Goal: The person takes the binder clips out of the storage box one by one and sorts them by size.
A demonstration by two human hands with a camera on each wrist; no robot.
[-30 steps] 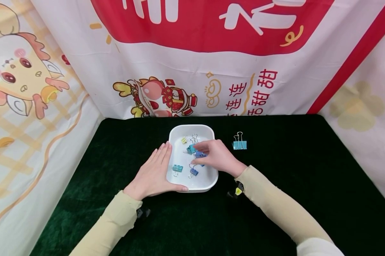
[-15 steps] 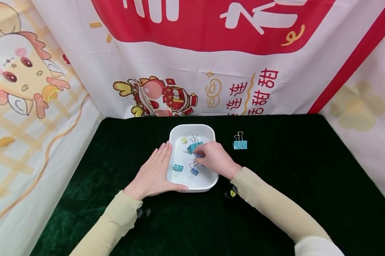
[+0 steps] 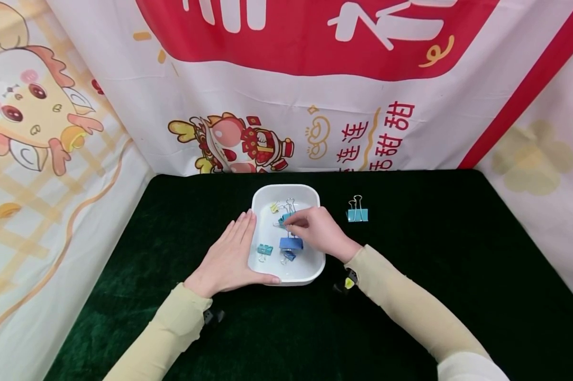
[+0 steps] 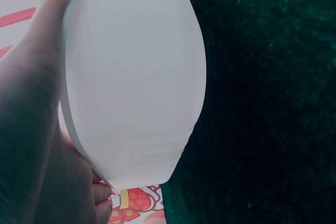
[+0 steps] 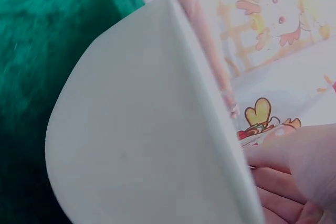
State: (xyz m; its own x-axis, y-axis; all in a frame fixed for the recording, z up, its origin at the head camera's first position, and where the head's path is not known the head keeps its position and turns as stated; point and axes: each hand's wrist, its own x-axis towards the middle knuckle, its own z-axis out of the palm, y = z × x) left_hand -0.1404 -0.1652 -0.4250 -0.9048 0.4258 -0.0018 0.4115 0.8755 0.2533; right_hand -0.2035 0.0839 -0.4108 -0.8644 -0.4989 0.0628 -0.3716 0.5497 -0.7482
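Across the desk (image 3: pixel 424 238), covered in dark green cloth, sits a white tray (image 3: pixel 307 269), with the person's left grip (image 3: pixel 231 256) released, straight fingers lying along the tray's left side and thumb against its near edge. Over the tray, the right grip (image 3: pixel 321 233) pinches the wire handle of a blue binder clip (image 3: pixel 291 243), which hangs above the tray's floor, while a light-blue clip (image 3: pixel 357 215) stands on the cloth to the right, apart from the tray. Inside lie a smaller teal clip (image 3: pixel 264 249), a small dark-blue clip (image 3: pixel 289 256) partly hidden below the hanging one, and a tiny yellow clip (image 3: pixel 274 208) near the far end.
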